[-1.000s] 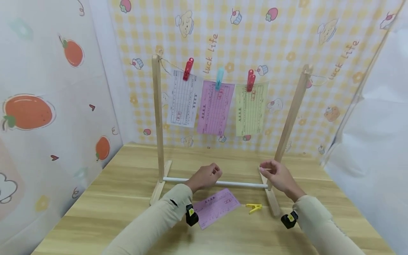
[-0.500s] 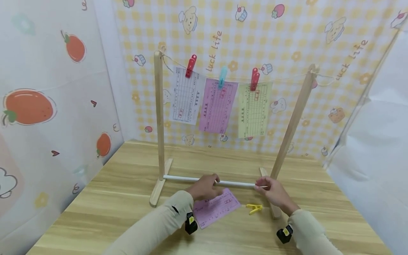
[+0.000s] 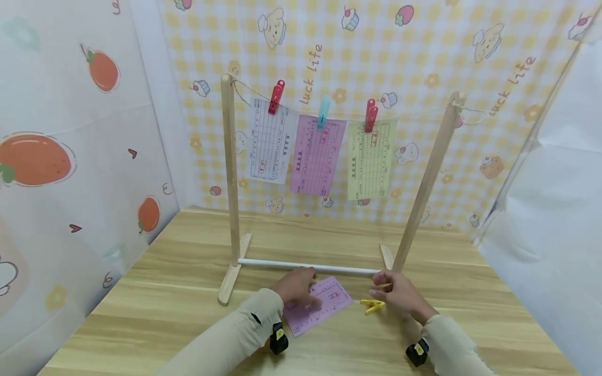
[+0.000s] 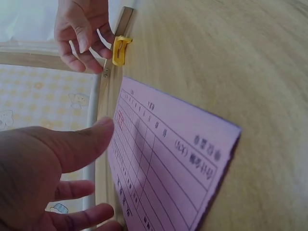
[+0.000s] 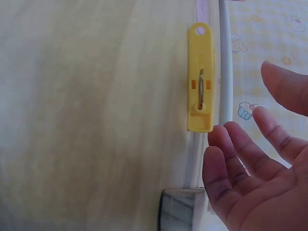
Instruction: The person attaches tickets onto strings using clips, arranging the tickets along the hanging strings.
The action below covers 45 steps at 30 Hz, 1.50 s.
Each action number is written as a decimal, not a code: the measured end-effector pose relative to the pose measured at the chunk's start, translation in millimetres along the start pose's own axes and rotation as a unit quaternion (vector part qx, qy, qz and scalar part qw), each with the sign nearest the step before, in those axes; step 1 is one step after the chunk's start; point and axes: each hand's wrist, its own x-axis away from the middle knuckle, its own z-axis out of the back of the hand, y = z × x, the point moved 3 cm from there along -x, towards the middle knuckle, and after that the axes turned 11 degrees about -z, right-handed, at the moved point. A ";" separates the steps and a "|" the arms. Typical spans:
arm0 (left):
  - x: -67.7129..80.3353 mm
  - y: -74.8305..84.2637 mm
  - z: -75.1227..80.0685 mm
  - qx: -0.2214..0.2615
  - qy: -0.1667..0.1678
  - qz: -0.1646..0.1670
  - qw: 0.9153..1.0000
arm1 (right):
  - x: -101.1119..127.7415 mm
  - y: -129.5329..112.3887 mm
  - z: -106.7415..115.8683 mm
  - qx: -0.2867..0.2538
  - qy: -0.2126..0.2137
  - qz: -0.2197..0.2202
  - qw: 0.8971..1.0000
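Observation:
A pink printed slip (image 3: 324, 308) lies on the table, and my left hand (image 3: 297, 288) hovers over its upper left part. In the left wrist view the thumb and fingers are spread beside the slip (image 4: 159, 159), holding nothing. A yellow clothespin (image 3: 373, 305) lies on its side just right of the slip. Close by it is my right hand (image 3: 398, 292), fingers relaxed and apart. The right wrist view shows those fingertips near one end of the clothespin (image 5: 200, 77); whether they touch it I cannot tell.
A wooden stand (image 3: 230, 172) with a white crossbar (image 3: 273, 263) is behind my hands. On its string, a red clip (image 3: 276, 97), a blue clip (image 3: 323, 112) and another red clip (image 3: 371, 116) hold a white slip (image 3: 268, 143), a pink slip (image 3: 317, 159) and a yellow slip (image 3: 371, 162).
Both hands have come down and nearer: the left from the crossbar to over the pink slip, the right from beside the right post to the yellow clothespin. The hanging slips stay in place.

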 end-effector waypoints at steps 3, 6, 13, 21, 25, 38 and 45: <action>2.3 1.2 -0.1 -0.013 0.005 0.000 1.000 | 1.3 0.5 -1.6 0.002 -0.002 0.006 1.000; 3.7 2.1 0.9 -0.023 0.008 0.001 1.000 | 1.1 0.6 -2.4 -0.002 -0.004 0.015 1.000; 6.9 5.6 -0.3 -0.044 0.007 0.012 0.999 | 2.8 2.7 -6.0 0.017 0.003 0.001 1.000; 7.4 5.1 -4.1 -0.069 0.009 0.014 0.997 | 4.3 0.4 -12.7 0.018 -0.015 0.011 1.000; 6.9 5.3 -5.0 -0.074 0.009 0.015 0.997 | 5.1 -1.0 -13.1 0.026 -0.020 0.018 0.999; 6.3 3.4 -5.9 -0.036 0.009 0.031 0.999 | 1.7 1.2 -11.5 0.055 -0.078 0.062 0.994; 6.8 0.5 -1.0 -0.041 0.011 0.022 0.999 | 1.0 2.0 -11.6 0.049 -0.101 0.064 0.992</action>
